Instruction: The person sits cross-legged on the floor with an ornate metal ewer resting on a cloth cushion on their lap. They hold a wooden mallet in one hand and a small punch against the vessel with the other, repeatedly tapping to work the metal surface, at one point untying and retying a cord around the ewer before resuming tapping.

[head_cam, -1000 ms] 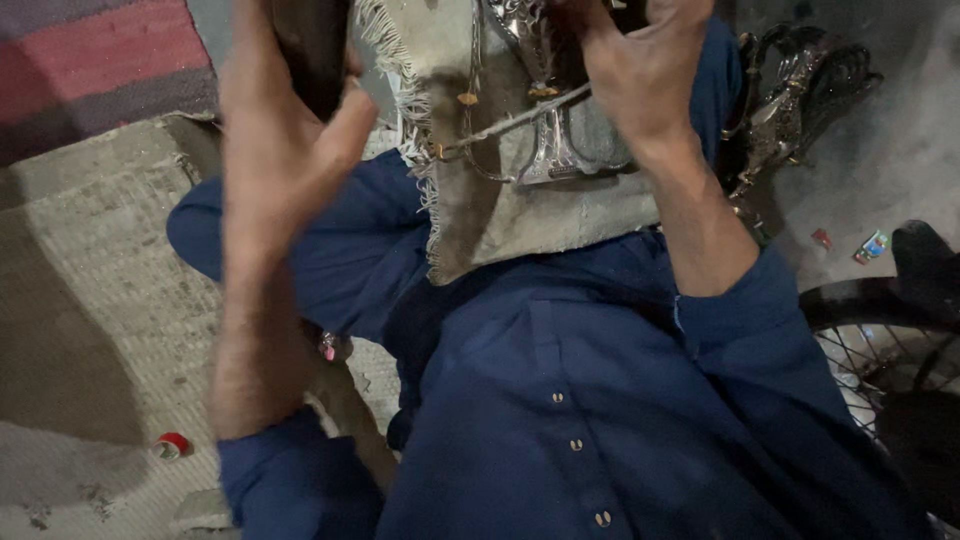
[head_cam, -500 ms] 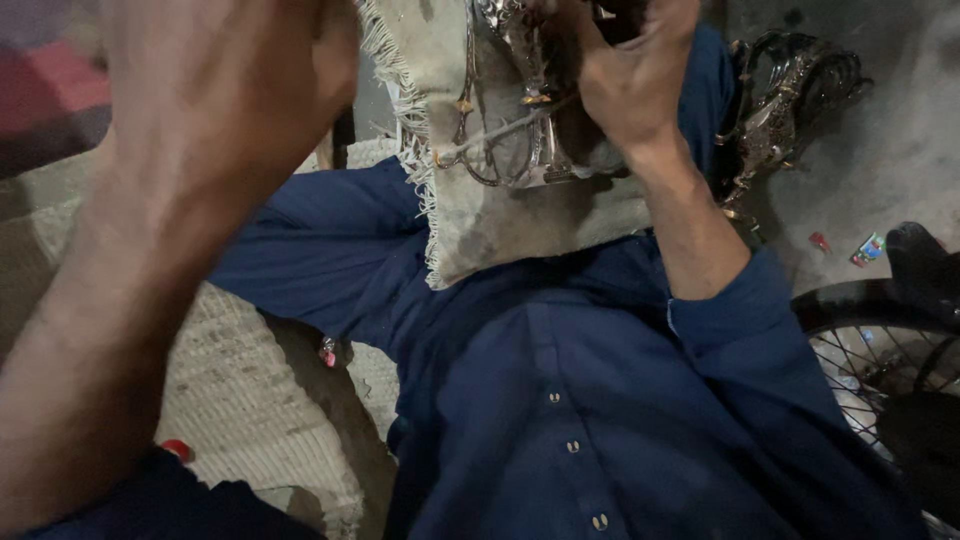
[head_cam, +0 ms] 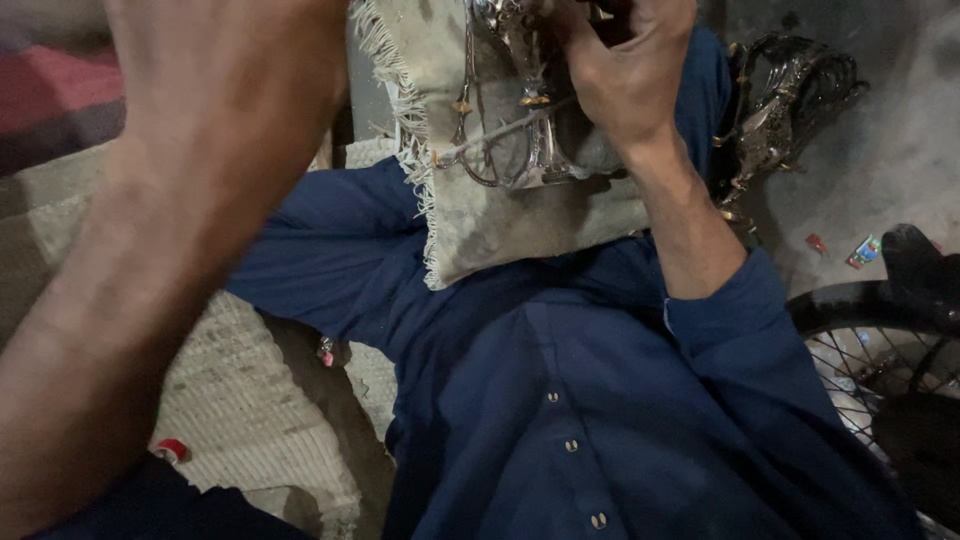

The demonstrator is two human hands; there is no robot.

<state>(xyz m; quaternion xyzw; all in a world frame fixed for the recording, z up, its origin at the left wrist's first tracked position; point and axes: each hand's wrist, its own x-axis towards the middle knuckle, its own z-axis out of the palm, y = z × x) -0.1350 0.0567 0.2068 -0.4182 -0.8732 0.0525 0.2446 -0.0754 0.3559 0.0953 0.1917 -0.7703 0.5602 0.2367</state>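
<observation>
Setting: a grey concrete floor [head_cam: 900, 150] is being covered on one side by a woven mat [head_cam: 250, 420]; a spoked wheel [head_cam: 880, 350] is lying at the right edge. A frayed beige cloth [head_cam: 500, 220] is being spread over the lap, against blue clothing [head_cam: 600, 400].

Item: a silver metal ornament [head_cam: 510, 130] with curved wire arms and gold-coloured joints is being held over the cloth, gripped at its top by the right hand [head_cam: 625, 70]. The left hand [head_cam: 230, 90] is being raised close to the camera, blurred; whether it is clenched cannot be told.
</observation>
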